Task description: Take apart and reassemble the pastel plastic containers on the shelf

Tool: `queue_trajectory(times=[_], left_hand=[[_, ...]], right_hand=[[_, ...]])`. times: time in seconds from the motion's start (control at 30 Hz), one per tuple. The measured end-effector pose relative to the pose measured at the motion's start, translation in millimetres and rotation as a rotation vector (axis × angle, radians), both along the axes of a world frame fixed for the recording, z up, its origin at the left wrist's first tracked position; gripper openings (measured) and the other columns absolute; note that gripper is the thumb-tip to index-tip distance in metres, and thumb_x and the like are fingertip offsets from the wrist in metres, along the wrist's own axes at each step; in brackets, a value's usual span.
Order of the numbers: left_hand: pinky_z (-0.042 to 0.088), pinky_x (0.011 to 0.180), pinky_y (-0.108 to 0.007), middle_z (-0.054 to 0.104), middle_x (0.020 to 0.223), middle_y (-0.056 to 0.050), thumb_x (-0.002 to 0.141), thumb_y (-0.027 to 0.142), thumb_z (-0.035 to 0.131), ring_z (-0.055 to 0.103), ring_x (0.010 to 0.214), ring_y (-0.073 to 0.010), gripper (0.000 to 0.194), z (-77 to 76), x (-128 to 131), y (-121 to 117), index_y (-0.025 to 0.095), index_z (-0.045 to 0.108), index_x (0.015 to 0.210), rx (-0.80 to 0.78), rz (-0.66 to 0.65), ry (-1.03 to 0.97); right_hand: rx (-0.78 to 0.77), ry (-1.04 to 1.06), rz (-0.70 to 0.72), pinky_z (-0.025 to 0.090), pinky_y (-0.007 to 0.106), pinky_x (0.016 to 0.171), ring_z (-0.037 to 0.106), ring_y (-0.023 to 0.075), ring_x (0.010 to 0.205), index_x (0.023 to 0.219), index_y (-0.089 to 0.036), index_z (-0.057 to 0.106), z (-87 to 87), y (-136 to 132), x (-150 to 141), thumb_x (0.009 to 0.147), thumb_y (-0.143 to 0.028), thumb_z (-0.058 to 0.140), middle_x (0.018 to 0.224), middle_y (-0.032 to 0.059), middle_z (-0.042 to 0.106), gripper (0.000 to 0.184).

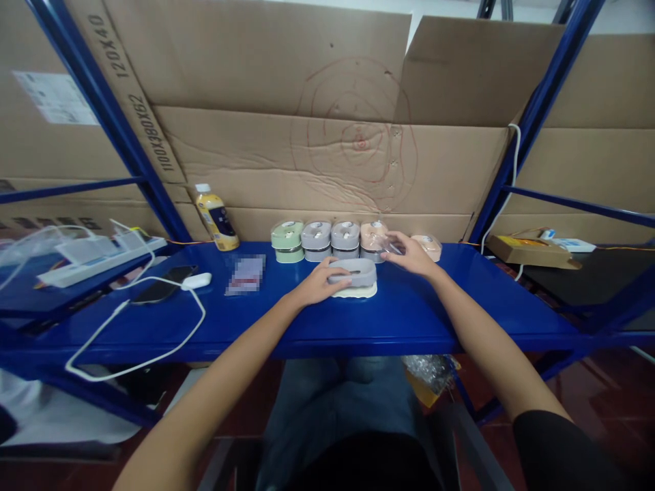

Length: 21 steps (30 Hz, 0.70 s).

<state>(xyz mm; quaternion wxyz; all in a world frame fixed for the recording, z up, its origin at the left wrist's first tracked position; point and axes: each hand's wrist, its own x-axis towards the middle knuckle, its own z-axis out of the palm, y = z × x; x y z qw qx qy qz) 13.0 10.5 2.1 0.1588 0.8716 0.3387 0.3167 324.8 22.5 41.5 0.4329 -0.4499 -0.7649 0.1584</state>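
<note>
We have a grey oval container (366,271) near the middle of the blue bench (409,314), resting over a flat cream piece (358,292) that shows along its front edge. Our left hand (323,281) grasps the container at its left end, thumb along the front and fingers over the top. Our right hand (413,256), raised just behind and to the right, pinches a clear plastic piece (393,244) in front of a peach container (372,232).

Beyond our hands, that peach container stands at the right of a close row with two grey containers, the left one (316,234) and the right one (344,234), and a green container (287,234) at the far left. A second peach-coloured container (430,245) sits past our right hand, partly hidden by it.

Farther left on the bench we see a yellow bottle (220,221) with a white cap, a blurred-out packet (245,275), and a dark phone (164,286) with a white cable (203,314) looping beside it. Cardboard (245,68) marked with red rings backs the bench, between blue posts (548,88).
</note>
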Motion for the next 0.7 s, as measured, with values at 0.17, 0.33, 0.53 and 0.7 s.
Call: queue_trajectory(times=[0.17,0.33,0.53,0.7], left_hand=[[0.046,0.114,-0.049,0.057,0.127,-0.012,0.095,0.057,0.058,0.058,0.128,-0.0314,0.046,-2.0,-11,16,0.022,0.075,0.119,0.086,0.288,-0.227],[0.050,0.108,-0.048,0.058,0.116,-0.012,0.095,0.057,0.058,0.060,0.121,-0.0312,0.044,2.6,-18,20,0.021,0.073,0.114,0.102,0.464,-0.285],[0.048,0.109,-0.049,0.056,0.119,-0.012,0.094,0.058,0.058,0.058,0.121,-0.0315,0.045,8.4,-14,8,0.020,0.072,0.114,0.068,0.391,-0.196],[0.045,0.114,-0.049,0.051,0.136,-0.010,0.092,0.058,0.062,0.052,0.133,-0.0322,0.044,5.6,-6,-2,0.023,0.070,0.117,0.080,0.103,-0.044]], right_hand=[[0.044,0.062,0.004,0.048,0.053,0.112,0.066,0.0302,0.125,0.133,-0.021,0.060,0.6,3,4,0.081,-0.046,0.079,0.133,0.0131,0.070,0.061],[0.078,0.080,-0.006,0.050,0.052,0.109,0.067,0.0295,0.120,0.128,-0.021,0.062,-0.2,7,8,0.081,-0.046,0.078,0.130,0.0122,0.070,0.055],[0.066,0.070,-0.014,0.050,0.054,0.110,0.067,0.0310,0.121,0.128,-0.020,0.063,2.1,2,5,0.082,-0.048,0.078,0.131,0.0134,0.070,0.056],[0.000,0.077,0.161,0.045,0.054,0.117,0.065,0.0307,0.129,0.140,-0.022,0.057,6.5,-8,-1,0.076,-0.044,0.084,0.140,0.0138,0.066,0.072]])
